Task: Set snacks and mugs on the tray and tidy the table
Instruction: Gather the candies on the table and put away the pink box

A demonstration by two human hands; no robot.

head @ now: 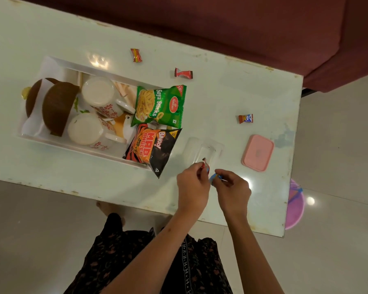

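Observation:
A white tray (pixel 57 64) on the table holds two white floral mugs (pixel 98 96) (pixel 85 130), a green Soya Sticks packet (pixel 160 105), a black-orange Bingo packet (pixel 151 148) overhanging its near corner, and two brown curved pieces (pixel 55 107). My left hand (pixel 192 186) pinches a red candy wrapper (pixel 206 166). My right hand (pixel 234 192) pinches a small blue wrapper (pixel 214 177) right beside it. Both hands hover near the table's front edge, just in front of a clear container (pixel 202 150).
Three wrapped candies lie loose on the white table (pixel 263 92): one (pixel 136 55), another (pixel 183 73) and a third (pixel 245 118). A pink lidded box (pixel 257 152) sits at the right. A purple bin (pixel 294 205) stands on the floor beside the table. A maroon sofa (pixel 263 24) lies behind.

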